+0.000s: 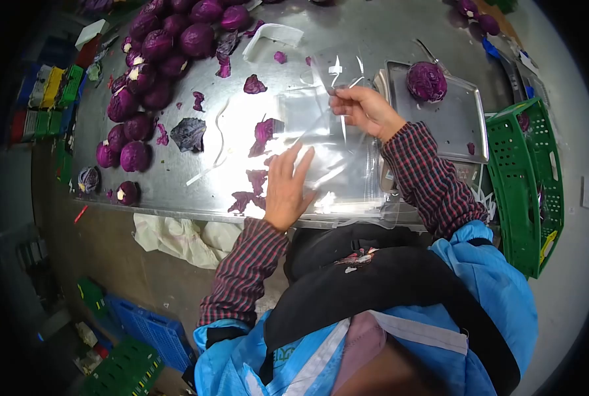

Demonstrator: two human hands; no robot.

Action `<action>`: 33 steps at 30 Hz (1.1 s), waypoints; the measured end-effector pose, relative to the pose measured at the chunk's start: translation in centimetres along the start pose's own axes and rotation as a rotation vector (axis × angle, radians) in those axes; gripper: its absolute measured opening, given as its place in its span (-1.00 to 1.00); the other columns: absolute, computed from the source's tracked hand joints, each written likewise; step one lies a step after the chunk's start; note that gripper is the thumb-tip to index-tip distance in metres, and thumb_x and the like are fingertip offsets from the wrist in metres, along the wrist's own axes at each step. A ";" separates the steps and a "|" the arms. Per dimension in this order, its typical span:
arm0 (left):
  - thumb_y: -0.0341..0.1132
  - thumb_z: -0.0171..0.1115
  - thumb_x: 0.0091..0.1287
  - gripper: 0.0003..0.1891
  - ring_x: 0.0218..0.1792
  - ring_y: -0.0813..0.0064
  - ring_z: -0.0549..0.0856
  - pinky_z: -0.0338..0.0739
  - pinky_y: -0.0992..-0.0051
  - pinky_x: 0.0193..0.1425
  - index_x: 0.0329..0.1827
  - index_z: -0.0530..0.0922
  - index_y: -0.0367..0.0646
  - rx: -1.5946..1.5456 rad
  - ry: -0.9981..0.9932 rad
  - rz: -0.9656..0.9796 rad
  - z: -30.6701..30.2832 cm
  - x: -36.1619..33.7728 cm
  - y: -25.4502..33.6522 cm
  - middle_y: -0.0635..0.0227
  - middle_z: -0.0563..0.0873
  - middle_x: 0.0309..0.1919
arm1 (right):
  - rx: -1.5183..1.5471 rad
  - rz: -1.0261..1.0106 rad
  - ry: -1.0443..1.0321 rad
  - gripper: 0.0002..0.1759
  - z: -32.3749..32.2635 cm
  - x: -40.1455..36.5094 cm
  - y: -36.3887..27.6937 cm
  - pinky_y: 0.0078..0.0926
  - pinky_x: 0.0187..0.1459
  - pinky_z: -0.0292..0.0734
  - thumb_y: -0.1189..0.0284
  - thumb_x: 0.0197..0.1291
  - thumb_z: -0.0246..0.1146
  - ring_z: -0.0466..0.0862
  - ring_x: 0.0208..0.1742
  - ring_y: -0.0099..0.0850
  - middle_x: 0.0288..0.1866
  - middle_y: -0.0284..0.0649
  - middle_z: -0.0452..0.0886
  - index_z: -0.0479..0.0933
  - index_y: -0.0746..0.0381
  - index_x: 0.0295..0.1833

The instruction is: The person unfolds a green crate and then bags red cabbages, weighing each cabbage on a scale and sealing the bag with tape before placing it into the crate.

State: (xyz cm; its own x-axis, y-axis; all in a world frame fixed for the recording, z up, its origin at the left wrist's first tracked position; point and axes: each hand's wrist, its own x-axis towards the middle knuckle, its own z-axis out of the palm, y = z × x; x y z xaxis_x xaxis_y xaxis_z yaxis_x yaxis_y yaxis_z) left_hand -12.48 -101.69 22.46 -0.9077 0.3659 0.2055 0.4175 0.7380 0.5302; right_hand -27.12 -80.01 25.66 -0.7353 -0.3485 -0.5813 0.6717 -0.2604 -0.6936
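Observation:
My left hand [286, 185] lies flat, fingers spread, on a stack of clear plastic bags [347, 178] at the near edge of the steel table [347, 39]. My right hand [364, 109] pinches the top edge of one clear plastic bag [321, 105] and lifts it off the stack. A single red cabbage [426, 80] sits on the tray of a scale [463, 125] just right of my right hand.
A pile of red cabbages [159, 59] fills the table's far left. Loose purple leaf scraps [258, 135] and white strips lie mid-table. A green crate [525, 178] stands at the right. Blue and green crates [143, 330] sit on the floor below.

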 end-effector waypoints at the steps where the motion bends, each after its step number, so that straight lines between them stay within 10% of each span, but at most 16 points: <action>1: -0.37 0.55 -0.16 -0.02 0.31 0.07 0.34 0.28 0.22 0.36 0.41 0.22 -0.18 -0.040 0.008 -0.068 0.9 0.1 -0.1 0.07 0.29 0.35 | 0.001 -0.011 0.012 -0.82 0.4 0.6 0.4 -0.58 -0.29 0.57 0.40 0.34 0.12 0.63 -0.27 -0.53 -0.27 -0.32 0.64 0.53 0.26 -0.06; 5: -0.39 0.30 0.22 -0.37 0.05 0.34 0.50 0.37 0.37 0.22 0.34 0.24 -0.17 -0.729 0.620 -0.636 3.5 -3.5 -0.7 0.12 0.38 0.26 | 0.431 -0.258 0.002 -0.83 0.5 1.2 1.0 -0.56 -0.22 0.57 0.44 0.34 0.12 0.64 -0.24 -0.48 -0.22 -0.29 0.65 0.53 0.27 -0.06; 7: 0.10 0.06 0.41 -0.40 0.07 0.19 0.54 0.35 0.14 0.30 0.30 0.28 -0.18 -1.693 0.295 -0.899 2.3 -5.1 -2.4 0.05 0.49 0.12 | 0.390 -0.273 -0.192 -0.84 0.0 1.1 2.9 -0.53 -0.24 0.58 0.46 0.34 0.13 0.64 -0.24 -0.47 -0.23 -0.28 0.65 0.53 0.26 -0.05; 9: 0.15 0.02 0.42 -0.39 0.11 0.12 0.53 0.38 0.10 0.31 0.25 0.35 -0.22 -2.181 0.194 -0.859 -1.9 -2.6 -0.7 0.08 0.52 0.10 | 0.124 -0.260 -0.083 -0.83 0.8 0.4 6.1 -0.53 -0.28 0.58 0.44 0.34 0.15 0.64 -0.24 -0.50 -0.25 -0.27 0.64 0.52 0.26 -0.04; 13: -0.27 0.13 0.44 -0.64 -0.08 0.39 0.60 0.60 0.35 -0.02 0.20 0.38 -0.24 -1.662 0.341 -1.000 1.1 -3.7 -6.2 0.28 0.59 -0.07 | -0.070 -0.093 0.016 -0.62 0.7 -1.9 9.8 -0.46 -0.15 0.57 0.35 0.21 0.32 0.61 -0.11 -0.41 -0.09 -0.20 0.59 0.43 0.27 0.07; 16: -0.47 0.23 0.33 -0.81 -0.38 0.60 0.59 0.58 0.64 -0.27 -0.06 0.46 -0.27 -1.167 0.368 -1.081 1.0 -4.1 -5.4 0.38 0.59 -0.28 | -0.513 -0.319 0.552 -0.34 0.1 -2.0 10.7 -0.35 0.05 0.49 0.36 0.01 0.45 0.51 0.09 -0.27 0.11 -0.08 0.44 0.31 0.28 0.19; 18: -0.46 0.25 0.33 -0.83 -0.42 0.62 0.58 0.55 0.67 -0.30 -0.09 0.46 -0.26 -1.089 0.456 -0.960 1.3 -2.7 -4.2 0.39 0.59 -0.33 | -0.879 -0.940 0.681 -0.12 0.3 -3.5 8.8 -0.26 0.23 0.33 0.35 -0.15 0.52 0.37 0.22 -0.16 0.22 -0.03 0.30 0.21 0.30 0.28; 21: -0.39 0.21 0.38 -0.82 -0.45 0.65 0.57 0.46 0.70 -0.42 -0.08 0.42 -0.23 -0.931 0.441 -0.799 -0.3 1.2 -0.7 0.43 0.56 -0.43 | -1.147 -1.125 0.440 -0.19 6.4 -6.0 7.3 -0.20 0.27 0.21 0.34 -0.10 0.48 0.30 0.27 -0.10 0.17 -0.06 0.32 0.29 0.19 0.30; 23: -0.24 0.21 0.42 -0.75 -0.54 0.75 0.43 0.30 0.69 -0.51 0.00 0.43 -0.19 -1.318 0.433 -0.663 -1.2 2.9 1.0 0.52 0.49 -0.43 | -1.172 -0.984 0.166 -0.47 7.2 -4.7 8.2 -0.27 0.14 0.35 0.35 -0.02 0.44 0.46 0.13 -0.16 0.01 -0.10 0.51 0.50 0.22 0.10; 24: -0.19 0.16 0.45 -0.73 -0.58 0.79 0.35 0.22 0.71 -0.58 0.05 0.42 -0.15 -1.273 0.551 -0.709 -1.2 4.0 1.9 0.57 0.45 -0.48 | -0.667 -0.594 -0.095 -0.70 6.5 -3.3 7.8 -0.38 -0.07 0.48 0.37 0.05 0.40 0.61 -0.15 -0.32 -0.25 -0.15 0.64 0.61 0.32 -0.15; 25: -0.19 0.16 0.45 -0.73 -0.58 0.79 0.35 0.22 0.71 -0.58 0.05 0.42 -0.15 -1.262 0.565 -0.699 -1.8 4.0 1.7 0.57 0.45 -0.48 | -0.491 -0.650 -0.111 -0.77 5.4 -2.2 8.2 -0.48 -0.26 0.51 0.42 0.10 0.36 0.62 -0.39 -0.46 -0.39 -0.15 0.66 0.61 0.37 -0.23; 30: -0.32 0.10 0.47 -0.79 -0.54 0.83 0.36 0.26 0.75 -0.53 0.10 0.48 -0.13 -1.038 0.459 -0.599 -2.5 2.7 -0.2 0.59 0.50 -0.46 | -0.872 -0.603 0.099 -0.84 -4.1 -3.3 1.6 -0.52 -0.22 0.51 0.43 0.18 0.28 0.61 -0.32 -0.46 -0.38 -0.22 0.64 0.60 0.32 -0.24; 33: -0.48 0.22 0.32 -0.65 -0.04 0.47 0.61 0.54 0.53 -0.04 0.17 0.50 -0.28 -0.808 0.342 -0.509 -0.6 3.2 0.3 0.19 0.61 0.00 | -1.427 -1.186 0.526 -0.56 -7.0 -5.5 -3.6 -0.21 0.08 0.30 0.27 -0.15 0.45 0.48 0.09 -0.18 0.03 -0.17 0.54 0.56 0.17 -0.10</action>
State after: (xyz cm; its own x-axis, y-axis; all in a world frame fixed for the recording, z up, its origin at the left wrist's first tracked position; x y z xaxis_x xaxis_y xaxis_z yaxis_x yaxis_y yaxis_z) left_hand -15.30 -100.65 23.80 -0.9861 -0.1603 -0.0428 -0.0610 0.1100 0.9921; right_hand -26.12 -70.89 28.40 -0.8234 -0.2381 0.5152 -0.4743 0.7872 -0.3942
